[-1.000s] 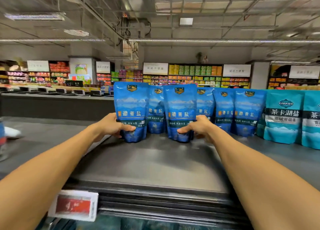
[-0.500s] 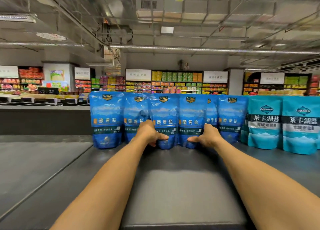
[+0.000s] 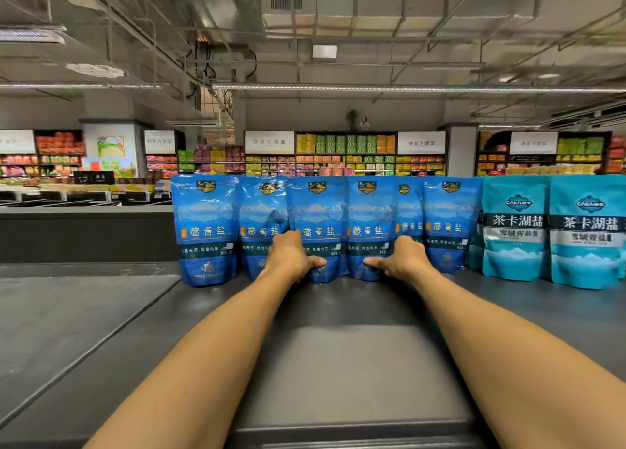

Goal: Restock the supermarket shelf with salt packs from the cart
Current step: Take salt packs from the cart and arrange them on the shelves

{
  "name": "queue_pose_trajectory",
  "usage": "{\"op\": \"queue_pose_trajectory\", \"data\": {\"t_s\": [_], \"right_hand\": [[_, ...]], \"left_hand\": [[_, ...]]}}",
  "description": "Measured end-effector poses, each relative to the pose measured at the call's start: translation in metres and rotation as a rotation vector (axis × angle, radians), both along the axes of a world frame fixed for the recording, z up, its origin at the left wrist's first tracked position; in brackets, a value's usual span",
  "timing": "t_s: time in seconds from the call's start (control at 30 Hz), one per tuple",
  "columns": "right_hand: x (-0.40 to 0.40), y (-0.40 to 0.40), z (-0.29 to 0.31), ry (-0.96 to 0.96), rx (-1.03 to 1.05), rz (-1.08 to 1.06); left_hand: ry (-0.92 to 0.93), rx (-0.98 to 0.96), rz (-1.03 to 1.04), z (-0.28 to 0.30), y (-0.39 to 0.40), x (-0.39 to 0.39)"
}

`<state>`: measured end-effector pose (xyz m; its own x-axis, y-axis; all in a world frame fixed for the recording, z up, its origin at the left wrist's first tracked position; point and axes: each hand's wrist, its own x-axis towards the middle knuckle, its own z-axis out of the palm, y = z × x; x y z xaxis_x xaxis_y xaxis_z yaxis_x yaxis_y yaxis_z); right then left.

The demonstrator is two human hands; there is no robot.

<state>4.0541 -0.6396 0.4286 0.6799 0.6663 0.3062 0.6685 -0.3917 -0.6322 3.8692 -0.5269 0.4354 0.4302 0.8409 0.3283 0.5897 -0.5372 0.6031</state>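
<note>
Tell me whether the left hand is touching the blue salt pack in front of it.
Touching. The head view shows the left hand against the lower front of the third blue salt pack, thumb lying across its face with no gap visible.

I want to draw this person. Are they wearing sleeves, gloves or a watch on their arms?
No. Both forearms are bare as far as the picture shows: no sleeves in view. The left hand and right hand have no gloves, and no watch, bracelet or ring shows on the wrists or fingers.
</note>
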Motion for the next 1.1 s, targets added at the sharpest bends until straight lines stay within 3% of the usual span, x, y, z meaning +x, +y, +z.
{"op": "queue_pose_trajectory", "data": {"t_s": [0.13, 0.27, 0.37, 0.53, 0.73, 0.83, 0.9, 1.1], "right_hand": [[-0.009, -0.024, 0.013, -0.028, -0.067, 0.009], [-0.014, -0.059, 0.023, -0.045, -0.111, 0.038], [-0.014, -0.091, 0.023, 0.007, -0.064, 0.086], [-0.028, -0.170, 0.020, 0.142, 0.321, 0.189], [-0.044, -0.324, -0.013, 0.092, 0.684, 0.259], [-0.042, -0.408, -0.055, 0.063, 0.724, 0.149], [-0.042, -0.464, -0.093, 0.068, 0.726, 0.034], [-0.060, -0.630, -0.236, 0.212, 0.660, -0.516]], "left_hand": [[0.021, -0.050, 0.013, 0.008, -0.011, -0.011], [0.179, 0.062, 0.062, 0.015, -0.030, -0.023], [0.163, 0.115, 0.055, 0.020, -0.050, -0.030], [-0.059, 0.211, -0.155, 0.025, -0.127, -0.022], [-0.415, 0.084, -0.514, 0.002, -0.266, 0.011], [-0.559, -0.081, -0.747, -0.031, -0.343, 0.033], [-0.556, -0.185, -0.894, -0.066, -0.394, 0.050], [-0.254, -0.540, -1.174, -0.209, -0.531, 0.102]]}}
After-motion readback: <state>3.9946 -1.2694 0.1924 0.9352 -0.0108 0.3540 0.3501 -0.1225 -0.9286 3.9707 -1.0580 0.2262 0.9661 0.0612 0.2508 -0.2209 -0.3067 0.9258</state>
